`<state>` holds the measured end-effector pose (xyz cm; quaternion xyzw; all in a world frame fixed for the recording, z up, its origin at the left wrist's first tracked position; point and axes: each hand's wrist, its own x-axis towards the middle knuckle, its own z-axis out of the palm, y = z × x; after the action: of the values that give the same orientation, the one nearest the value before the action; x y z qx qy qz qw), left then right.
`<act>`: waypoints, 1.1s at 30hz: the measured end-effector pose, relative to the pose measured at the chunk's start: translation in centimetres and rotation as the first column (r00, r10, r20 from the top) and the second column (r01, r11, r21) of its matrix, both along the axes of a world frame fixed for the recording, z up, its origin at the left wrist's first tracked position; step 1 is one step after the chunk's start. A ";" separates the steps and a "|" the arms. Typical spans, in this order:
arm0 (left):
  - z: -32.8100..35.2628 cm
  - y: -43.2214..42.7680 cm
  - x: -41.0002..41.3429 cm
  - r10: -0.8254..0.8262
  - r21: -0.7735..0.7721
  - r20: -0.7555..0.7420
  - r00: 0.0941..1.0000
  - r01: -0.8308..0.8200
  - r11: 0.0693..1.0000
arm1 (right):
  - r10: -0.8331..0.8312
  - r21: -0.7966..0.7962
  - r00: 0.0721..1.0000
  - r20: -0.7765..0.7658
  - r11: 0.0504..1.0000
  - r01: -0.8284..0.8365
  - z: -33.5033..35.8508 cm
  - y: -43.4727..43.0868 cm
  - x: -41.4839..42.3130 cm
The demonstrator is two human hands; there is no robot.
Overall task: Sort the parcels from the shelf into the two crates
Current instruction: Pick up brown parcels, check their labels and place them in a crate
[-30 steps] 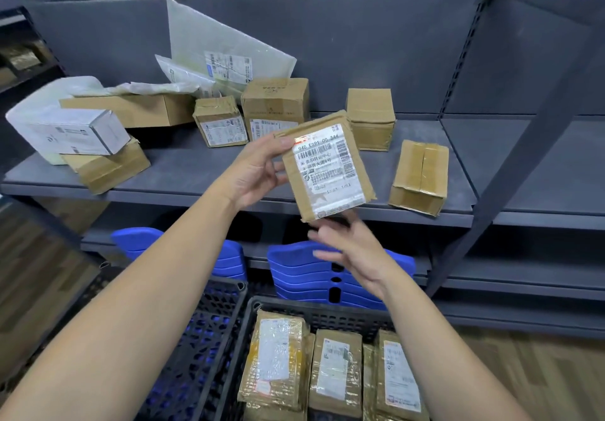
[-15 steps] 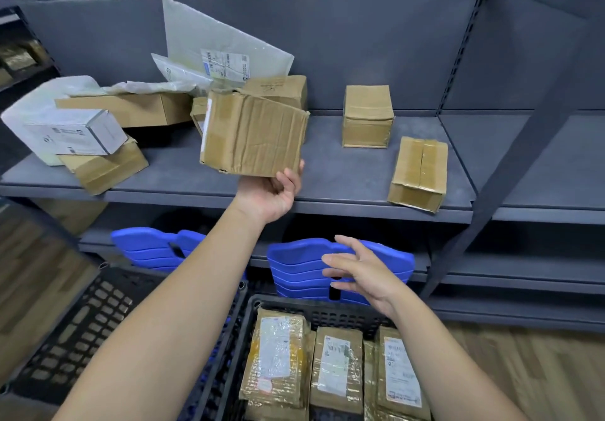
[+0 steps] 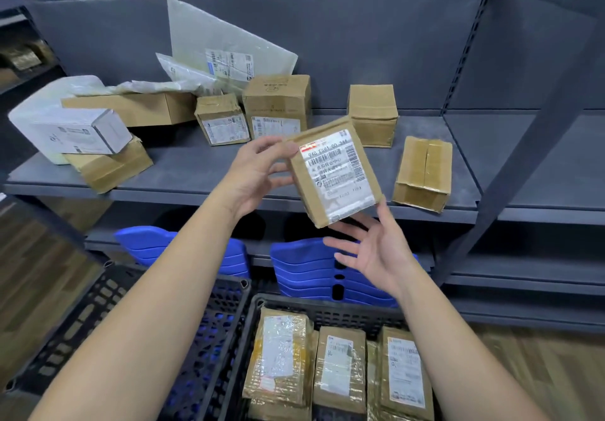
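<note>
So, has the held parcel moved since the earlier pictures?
Yes. The parcel went right and down: it no longer hides the small labelled box and now crosses the shelf edge.

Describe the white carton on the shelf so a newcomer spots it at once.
Look along the grey shelf to its left end. There the white carton lies atop a tilted brown box. Every other box on that shelf is brown cardboard.

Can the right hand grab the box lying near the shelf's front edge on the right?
Probably yes. The right hand is open and holds nothing, and the box sits just up and right of it with nothing between them.
</note>
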<state>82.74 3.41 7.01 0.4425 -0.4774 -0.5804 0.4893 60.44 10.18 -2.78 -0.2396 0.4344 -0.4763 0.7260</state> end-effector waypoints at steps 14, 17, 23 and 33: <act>-5.9 3.6 -1.7 0.748 -0.795 0.507 0.429 0.569 0.212 | -0.167 0.056 0.985 0.046 0.985 0.165 -1.1 0.0 -0.6; -6.4 3.8 -1.6 0.765 -0.809 0.477 0.432 0.556 0.190 | -0.171 0.057 0.985 0.032 0.984 0.169 -1.2 0.2 -0.6; -4.1 4.9 -1.1 0.474 -0.787 0.527 0.705 0.195 0.585 | -0.187 -0.073 0.978 -0.096 0.981 0.180 -1.3 0.4 -0.2; -5.2 5.6 -1.7 0.152 -0.090 0.205 0.967 -0.136 0.987 | -0.012 -0.330 0.940 -0.342 0.938 -0.108 0.3 2.1 -1.1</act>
<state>81.07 9.01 1.81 0.5163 -0.5148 -0.4748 0.4929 59.31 12.24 -2.51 -0.4517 0.4566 -0.4782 0.5989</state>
